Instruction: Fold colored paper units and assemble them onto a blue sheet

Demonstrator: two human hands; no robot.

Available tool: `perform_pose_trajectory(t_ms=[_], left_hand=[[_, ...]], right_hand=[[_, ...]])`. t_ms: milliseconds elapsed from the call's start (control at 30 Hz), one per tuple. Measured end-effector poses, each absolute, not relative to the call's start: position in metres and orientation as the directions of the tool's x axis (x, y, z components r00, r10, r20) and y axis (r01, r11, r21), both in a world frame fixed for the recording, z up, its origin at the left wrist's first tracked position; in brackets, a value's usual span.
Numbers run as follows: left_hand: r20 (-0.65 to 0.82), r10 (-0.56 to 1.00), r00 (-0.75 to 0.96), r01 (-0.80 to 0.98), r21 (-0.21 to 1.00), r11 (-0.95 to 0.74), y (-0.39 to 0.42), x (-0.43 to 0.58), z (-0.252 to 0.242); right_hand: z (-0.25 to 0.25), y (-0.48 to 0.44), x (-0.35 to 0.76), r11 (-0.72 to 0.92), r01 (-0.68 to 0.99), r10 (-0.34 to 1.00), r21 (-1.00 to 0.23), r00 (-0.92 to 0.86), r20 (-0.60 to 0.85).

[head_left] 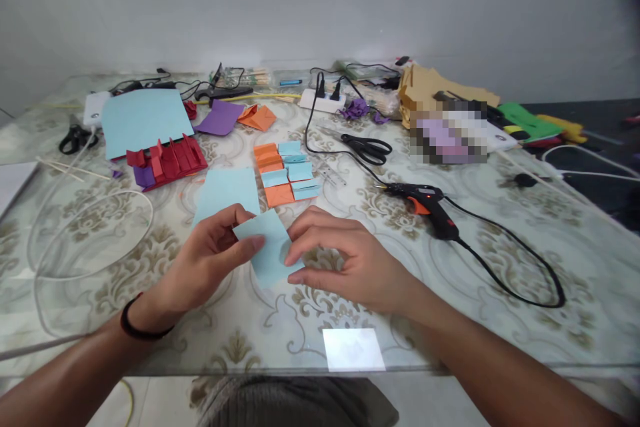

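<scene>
Both hands rest on a small light blue paper square (267, 247) lying on the glass-topped table (300, 327). My left hand (210, 260), with a black band at the wrist, pinches the square's left edge between thumb and fingers. My right hand (345, 263) presses curled fingertips on its right edge. Just behind the square lies a larger light blue sheet (225, 192). Further back sits a stack of folded orange and blue paper pieces (286, 172).
A black and orange glue gun (425, 203) with its black cord (515, 267) lies to the right. Black scissors (369, 147), a white power strip (323, 101), folded red paper (167, 160), a big blue sheet (143, 120), purple paper (220, 117) and white tubing (90, 233) surround the work spot.
</scene>
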State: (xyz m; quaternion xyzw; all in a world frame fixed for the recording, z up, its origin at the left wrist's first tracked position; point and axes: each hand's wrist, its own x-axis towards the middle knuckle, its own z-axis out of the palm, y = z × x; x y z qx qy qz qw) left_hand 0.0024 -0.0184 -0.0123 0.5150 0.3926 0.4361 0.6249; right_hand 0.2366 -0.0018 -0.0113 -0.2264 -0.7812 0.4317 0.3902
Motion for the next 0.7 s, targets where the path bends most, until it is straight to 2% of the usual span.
perform_pose_trajectory(t_ms=[200,333,533,700], left_hand=[[-0.047,0.966,0.255,-0.132,0.988,0.083,-0.0172,-0.0009,-0.0153],[-0.053,0.968,0.246,-0.137,0.987,0.088,-0.0155,0.0007,-0.0164],[-0.117,0.928,0.355,-0.163,0.969,0.184,-0.0197,0.0045,-0.0153],[-0.159,0.904,0.397,-0.086,0.974,0.209,-0.0218,0.0047,-0.0093]], right_hand=[[-0.0076,-0.0027,0.2402,0.384,0.020,0.773,-0.923,-0.553,0.310],[-0.0098,-0.0021,0.2408,0.441,0.010,0.779,-0.898,-0.502,0.377],[-0.0164,-0.0042,0.2350,0.524,-0.014,0.701,-0.852,-0.561,0.440],[-0.0151,-0.0032,0.2349,0.483,-0.005,0.704,-0.876,-0.592,0.392]])
